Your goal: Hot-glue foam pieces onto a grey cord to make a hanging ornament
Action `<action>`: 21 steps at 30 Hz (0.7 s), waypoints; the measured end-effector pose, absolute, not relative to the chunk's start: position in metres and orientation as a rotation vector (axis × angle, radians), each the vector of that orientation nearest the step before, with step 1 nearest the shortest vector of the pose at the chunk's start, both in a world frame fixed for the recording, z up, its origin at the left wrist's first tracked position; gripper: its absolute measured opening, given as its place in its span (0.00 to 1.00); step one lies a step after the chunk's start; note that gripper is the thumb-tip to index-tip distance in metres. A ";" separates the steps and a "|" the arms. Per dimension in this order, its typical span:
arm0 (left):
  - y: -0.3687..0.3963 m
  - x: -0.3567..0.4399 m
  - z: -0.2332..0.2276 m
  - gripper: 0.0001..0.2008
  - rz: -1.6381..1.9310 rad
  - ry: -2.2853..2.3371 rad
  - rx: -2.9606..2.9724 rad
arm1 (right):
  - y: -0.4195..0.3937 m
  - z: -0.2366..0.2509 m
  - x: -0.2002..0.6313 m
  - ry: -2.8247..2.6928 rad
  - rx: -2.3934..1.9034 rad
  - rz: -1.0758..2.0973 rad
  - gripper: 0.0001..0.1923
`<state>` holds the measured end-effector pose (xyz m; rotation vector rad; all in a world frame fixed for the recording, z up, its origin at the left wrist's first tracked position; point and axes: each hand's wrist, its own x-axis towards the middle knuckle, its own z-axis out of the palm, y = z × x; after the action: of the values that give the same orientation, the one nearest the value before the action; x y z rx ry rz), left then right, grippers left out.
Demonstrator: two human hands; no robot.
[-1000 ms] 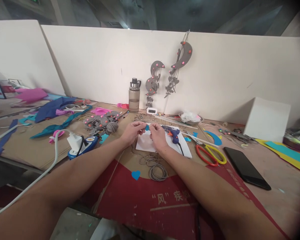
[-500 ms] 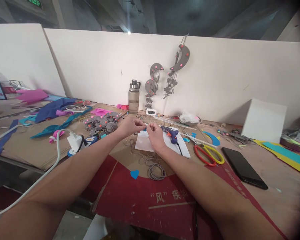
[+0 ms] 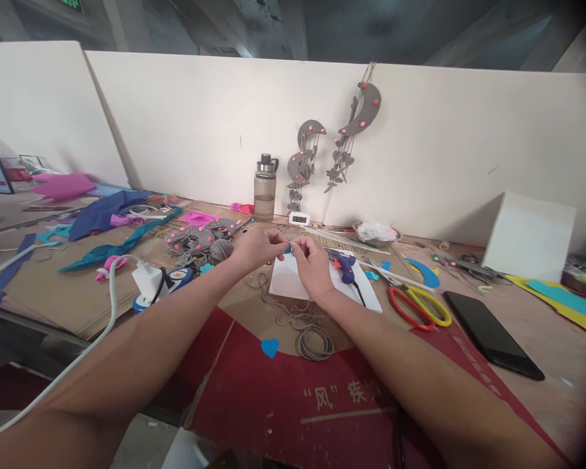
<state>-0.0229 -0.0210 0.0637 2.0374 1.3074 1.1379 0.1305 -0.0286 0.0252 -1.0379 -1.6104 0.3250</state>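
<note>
Between your fingertips, just above the white sheet, a small blue piece is pinched from both sides: your left hand closes on it from the left and your right hand from the right, fingers curled tight with thumbs and forefingers meeting. Grey string trails down from under your hands to a loose coil on the counter. Beside the coil lies a blue heart. Just right of your right hand a blue glue gun rests on the sheet, then red and yellow scissors, then a black phone. Behind your hands stands a water bottle
</note>
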 end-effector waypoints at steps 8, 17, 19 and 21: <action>-0.021 -0.024 0.065 0.11 1.137 1.275 2.028 | -0.028 0.026 0.132 -1.611 -1.036 0.252 0.08; -0.019 -0.019 0.059 0.08 1.112 1.166 1.924 | -0.030 0.028 0.131 -1.618 -1.073 0.215 0.06; -0.020 -0.017 0.060 0.06 1.116 1.135 1.875 | -0.030 0.028 0.130 -1.610 -1.090 0.186 0.06; -0.021 -0.016 0.060 0.05 1.120 1.110 1.840 | -0.029 0.028 0.129 -1.609 -1.099 0.173 0.05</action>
<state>-0.0158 -0.0206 0.0600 1.8404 1.1095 1.1204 0.1292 -0.0290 0.0277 -1.0988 -1.6092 0.1729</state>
